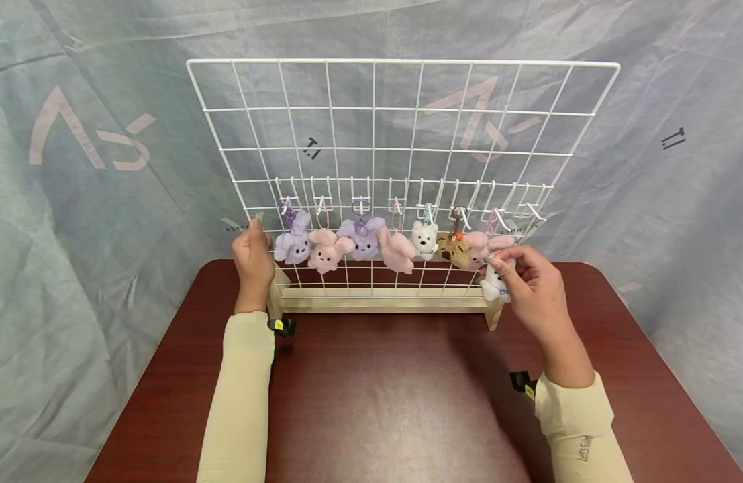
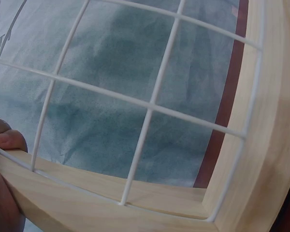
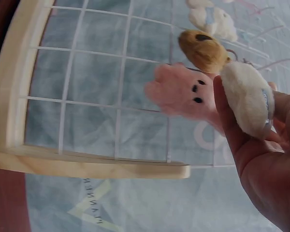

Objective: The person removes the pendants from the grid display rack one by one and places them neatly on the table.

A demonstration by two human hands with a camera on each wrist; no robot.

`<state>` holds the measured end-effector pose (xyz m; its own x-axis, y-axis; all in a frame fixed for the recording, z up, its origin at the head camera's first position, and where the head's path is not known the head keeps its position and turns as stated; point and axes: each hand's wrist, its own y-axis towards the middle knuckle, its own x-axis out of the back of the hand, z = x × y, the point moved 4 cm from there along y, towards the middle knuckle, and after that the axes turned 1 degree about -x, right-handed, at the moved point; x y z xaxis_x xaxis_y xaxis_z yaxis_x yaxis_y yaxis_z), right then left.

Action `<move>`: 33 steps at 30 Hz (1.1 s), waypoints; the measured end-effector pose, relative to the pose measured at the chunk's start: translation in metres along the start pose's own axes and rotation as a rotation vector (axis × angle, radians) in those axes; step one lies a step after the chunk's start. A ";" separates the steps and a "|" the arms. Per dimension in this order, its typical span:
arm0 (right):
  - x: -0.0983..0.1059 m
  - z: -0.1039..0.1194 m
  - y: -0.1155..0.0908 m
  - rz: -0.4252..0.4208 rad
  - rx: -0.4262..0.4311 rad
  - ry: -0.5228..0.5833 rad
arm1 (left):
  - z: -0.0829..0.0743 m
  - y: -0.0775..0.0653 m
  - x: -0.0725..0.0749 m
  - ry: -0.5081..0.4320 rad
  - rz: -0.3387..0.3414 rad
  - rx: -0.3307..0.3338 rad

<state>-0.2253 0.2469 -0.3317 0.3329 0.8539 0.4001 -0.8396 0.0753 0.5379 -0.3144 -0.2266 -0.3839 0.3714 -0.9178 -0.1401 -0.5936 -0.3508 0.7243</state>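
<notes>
My left hand [image 1: 252, 261] grips the left side of a white wire grid rack [image 1: 374, 107], fingers curled round its edge and wooden frame [image 2: 77, 208]. Near the rack's lower right, my right hand [image 1: 537, 288] pinches a white plush keychain [image 1: 494, 282] between thumb and fingers. In the right wrist view the white plush [image 3: 247, 99] is tilted beside a pink plush [image 3: 183, 92] and a brown plush [image 3: 203, 50]. Just left of that hand in the head view, a pink rabbit keychain [image 1: 476, 249] hangs from a hook, partly overlapped by the held plush.
A row of hooks holds several plush keychains, among them a purple rabbit [image 1: 294, 245], a pink one [image 1: 329, 253] and a white bear [image 1: 424, 239]. One more hook [image 1: 531, 212] juts out at the far right. The rack's wooden base [image 1: 383, 302] stands on a dark red table [image 1: 377, 396].
</notes>
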 end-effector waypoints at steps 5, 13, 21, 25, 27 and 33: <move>-0.008 -0.009 -0.007 0.083 -0.016 -0.082 | 0.001 -0.003 0.001 0.021 -0.016 0.017; -0.017 -0.022 -0.013 0.215 -0.040 0.047 | 0.001 -0.004 0.001 0.030 -0.022 0.016; -0.024 -0.025 -0.017 0.294 -0.072 0.090 | 0.001 -0.002 0.001 0.029 -0.010 -0.004; -0.026 -0.027 -0.020 0.337 -0.102 0.072 | 0.000 -0.002 0.001 0.030 -0.012 -0.001; -0.027 -0.028 -0.022 0.369 -0.111 0.074 | 0.000 -0.002 0.001 0.027 -0.013 -0.001; -0.031 -0.029 -0.025 0.450 -0.078 0.034 | -0.002 -0.001 0.000 0.022 -0.010 0.000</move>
<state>-0.2278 0.2335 -0.3793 -0.0854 0.8266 0.5562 -0.9279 -0.2694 0.2578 -0.3124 -0.2263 -0.3829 0.3933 -0.9098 -0.1324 -0.5895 -0.3600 0.7231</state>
